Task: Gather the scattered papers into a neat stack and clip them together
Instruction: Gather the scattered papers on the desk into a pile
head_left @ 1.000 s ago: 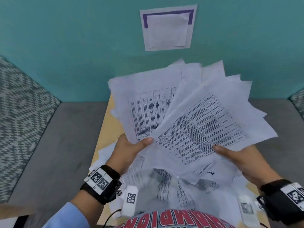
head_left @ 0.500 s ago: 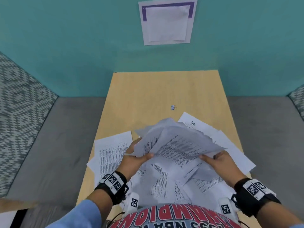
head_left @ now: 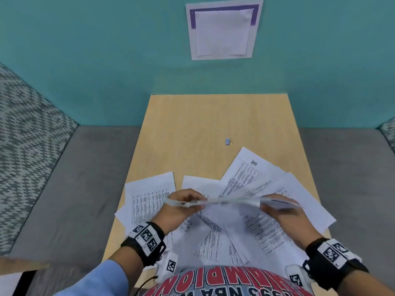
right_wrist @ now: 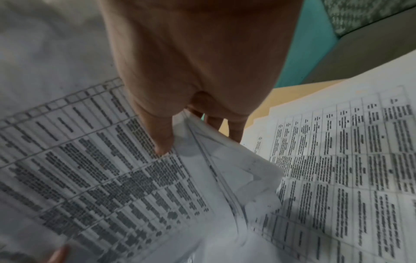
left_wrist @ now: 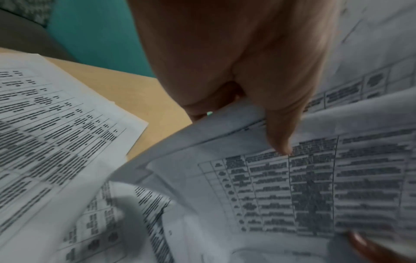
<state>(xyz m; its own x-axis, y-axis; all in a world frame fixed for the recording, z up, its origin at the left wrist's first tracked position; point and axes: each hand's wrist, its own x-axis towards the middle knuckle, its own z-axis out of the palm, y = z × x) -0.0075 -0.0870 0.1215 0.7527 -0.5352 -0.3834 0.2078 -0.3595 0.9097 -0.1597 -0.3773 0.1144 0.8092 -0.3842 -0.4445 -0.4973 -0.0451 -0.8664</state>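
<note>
Both hands hold a loose bundle of printed papers (head_left: 230, 200) edge-on just above the wooden table (head_left: 192, 129). My left hand (head_left: 183, 205) grips its left end, thumb on the top sheet (left_wrist: 315, 186). My right hand (head_left: 277, 210) pinches the right end, thumb over a printed table (right_wrist: 101, 169). More sheets lie scattered underneath: one at the left (head_left: 149, 195), several fanned out to the right (head_left: 252, 174) and a pile near my body (head_left: 215, 242). A small blue binder clip (head_left: 228, 141) lies alone on the table beyond the papers.
The far half of the table is bare wood up to a teal wall (head_left: 106, 60) with a paper notice (head_left: 223, 28) on it. Grey upholstered seats (head_left: 64, 189) flank the table on both sides.
The bundle, held up fanned in front of the camera a second ago, has come down low over the table and now lies flat between both hands. The clip has come into view.
</note>
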